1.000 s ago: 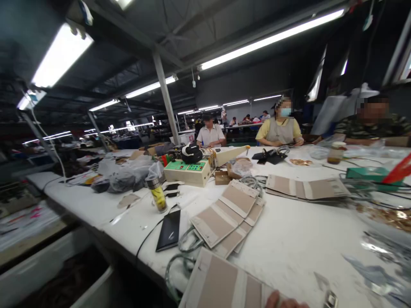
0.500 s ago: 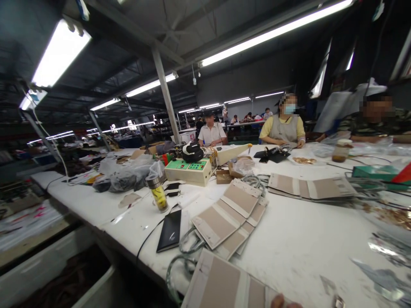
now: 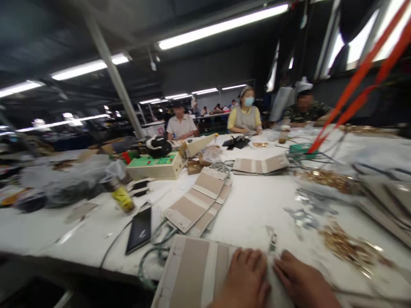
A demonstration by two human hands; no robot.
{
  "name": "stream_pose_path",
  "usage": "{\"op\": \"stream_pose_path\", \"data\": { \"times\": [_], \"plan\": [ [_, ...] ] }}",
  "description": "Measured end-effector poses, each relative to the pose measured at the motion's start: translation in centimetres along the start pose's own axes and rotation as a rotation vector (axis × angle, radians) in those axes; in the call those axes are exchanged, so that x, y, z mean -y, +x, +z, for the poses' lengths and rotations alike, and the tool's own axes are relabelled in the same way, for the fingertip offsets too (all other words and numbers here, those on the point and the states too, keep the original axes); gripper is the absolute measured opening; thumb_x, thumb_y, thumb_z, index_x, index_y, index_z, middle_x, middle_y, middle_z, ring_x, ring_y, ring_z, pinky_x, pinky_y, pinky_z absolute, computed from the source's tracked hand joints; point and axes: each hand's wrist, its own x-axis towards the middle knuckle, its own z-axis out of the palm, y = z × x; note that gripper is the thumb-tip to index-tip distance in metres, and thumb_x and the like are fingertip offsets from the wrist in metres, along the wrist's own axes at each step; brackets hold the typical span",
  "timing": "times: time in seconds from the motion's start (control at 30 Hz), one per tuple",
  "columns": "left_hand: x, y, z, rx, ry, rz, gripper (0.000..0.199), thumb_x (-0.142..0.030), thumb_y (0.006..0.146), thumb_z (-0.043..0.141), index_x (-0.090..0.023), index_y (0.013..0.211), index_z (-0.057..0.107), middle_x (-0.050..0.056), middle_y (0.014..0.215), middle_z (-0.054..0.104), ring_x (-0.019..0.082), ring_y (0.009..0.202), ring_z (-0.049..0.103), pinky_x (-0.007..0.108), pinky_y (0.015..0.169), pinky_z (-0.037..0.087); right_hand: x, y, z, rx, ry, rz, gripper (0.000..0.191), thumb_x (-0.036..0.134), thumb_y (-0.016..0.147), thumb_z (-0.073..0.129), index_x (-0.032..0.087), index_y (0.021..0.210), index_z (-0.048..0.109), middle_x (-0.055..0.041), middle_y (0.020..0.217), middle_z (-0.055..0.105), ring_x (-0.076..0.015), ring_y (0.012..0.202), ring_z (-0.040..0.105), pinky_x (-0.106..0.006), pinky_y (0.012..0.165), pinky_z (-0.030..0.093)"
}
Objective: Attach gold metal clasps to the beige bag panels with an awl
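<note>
A beige and cream panel piece (image 3: 189, 269), perhaps part of a bag, lies at the table's front edge. On its right part rests my left hand (image 3: 245, 276), open, the fingers laid flat over the surface. My right hand (image 3: 302, 276) is by the panel's right end, its fingers closed and pointing left; what they hold, if anything, is hidden. Just beyond the gap between both hands is a small metal clasp-like part (image 3: 272, 242). Grey-green cord handles (image 3: 148, 265) stick out at the panel's left. More such panels (image 3: 195, 196) lie stacked behind.
A black phone-like slab (image 3: 139, 230) and a yellow-labelled bottle (image 3: 121, 197) stand left. Behind is a green-topped machine (image 3: 156, 164). Gold hardware (image 3: 348, 248) and silver parts (image 3: 303, 214) lie right. Red straps (image 3: 356, 90) hang at right. Co-workers sit across the table.
The view has swung to the right. Both my hands are now in view on and beside the front panel; earlier only some fingertips showed at the bottom edge.
</note>
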Motion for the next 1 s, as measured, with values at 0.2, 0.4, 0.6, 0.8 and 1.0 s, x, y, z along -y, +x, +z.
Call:
{"op": "stream_pose_path", "data": {
  "times": [0.2, 0.4, 0.6, 0.8, 1.0],
  "plan": [
    [0.0, 1.4, -3.3, 0.251, -0.186, -0.133, 0.053, -0.041, 0.105, 0.053, -0.03, 0.157, 0.044, 0.0, 0.161, 0.047, 0.027, 0.145, 0.043, 0.05, 0.126, 0.029, -0.6, 2.6, -7.3, -0.38, 0.339, 0.02, 0.032, 0.044, 0.097, 0.059, 0.021, 0.084, 0.079, -0.0054, 0.083, 0.075, -0.0206, 0.079, 0.069, -0.032, 0.078, 0.05],
    [-0.1, 1.6, -2.7, 0.244, -0.106, -0.088, 0.054, -0.032, 0.103, 0.054, -0.024, 0.157, 0.045, 0.004, 0.161, 0.048, 0.028, 0.145, 0.043, 0.05, 0.124, 0.031, -2.9, 2.2, -5.9, -0.461, 0.484, 0.189, 0.033, 0.05, 0.089, 0.066, 0.019, 0.082, 0.073, -0.0019, 0.071, 0.068, -0.017, 0.066, 0.06, -0.028, 0.065, 0.048],
    [0.7, 1.4, -1.6, 0.168, -0.027, -0.024, 0.056, -0.031, 0.101, 0.056, -0.024, 0.156, 0.047, 0.004, 0.159, 0.051, 0.029, 0.141, 0.047, 0.05, 0.12, 0.036, -4.6, 2.1, -4.1, -0.241, 0.307, 0.09, 0.023, 0.041, 0.092, 0.063, 0.021, 0.084, 0.068, -0.0001, 0.075, 0.066, -0.0159, 0.07, 0.061, -0.027, 0.068, 0.046],
    [1.1, 1.4, -1.0, 0.115, 0.007, 0.006, 0.055, -0.032, 0.101, 0.054, -0.025, 0.155, 0.048, 0.003, 0.157, 0.053, 0.028, 0.139, 0.049, 0.048, 0.119, 0.036, -9.4, 1.4, -7.6, -0.32, 0.131, 0.119, 0.021, 0.03, 0.091, 0.06, 0.021, 0.105, 0.073, -0.0067, 0.107, 0.075, -0.022, 0.098, 0.07, -0.035, 0.089, 0.051],
    [1.3, 1.4, -0.5, 0.074, 0.009, 0.02, 0.055, -0.032, 0.1, 0.055, -0.025, 0.154, 0.049, 0.001, 0.157, 0.054, 0.028, 0.138, 0.05, 0.048, 0.118, 0.036, -14.1, 0.9, -11.4, -0.357, -0.101, 0.436, 0.029, 0.049, 0.089, 0.069, 0.027, 0.105, 0.079, -0.003, 0.101, 0.079, -0.0238, 0.087, 0.072, -0.033, 0.076, 0.049]
  ]
}}
